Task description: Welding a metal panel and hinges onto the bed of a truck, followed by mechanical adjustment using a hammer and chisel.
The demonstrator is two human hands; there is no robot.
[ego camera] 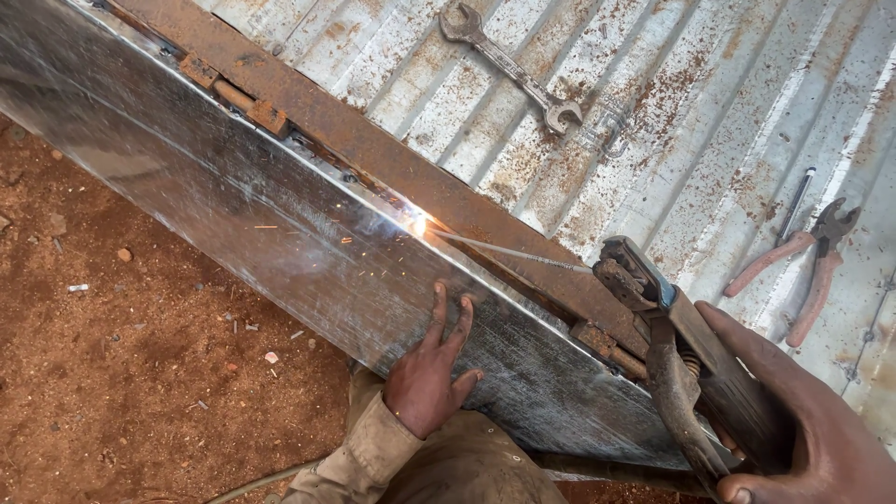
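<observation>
My right hand [810,431] grips a rusty welding electrode holder [665,327] at the lower right. Its thin welding rod [509,252] reaches left to a bright spark [419,224] where a shiny steel sheet [233,201] meets a rusty flat bar [373,149]. Small sparks scatter over the sheet below the arc. My left hand [427,378] lies flat on the steel sheet, fingers spread, just below the rod. A rusty hinge [235,95] sits on the bar at the upper left.
A double-ended spanner [509,65] lies on the rusty corrugated metal sheet [672,103] at the top. Pliers with red handles [803,266] and a thin pen-like tool [795,205] lie at the right. Red dirt ground [121,373] with small debris lies to the left.
</observation>
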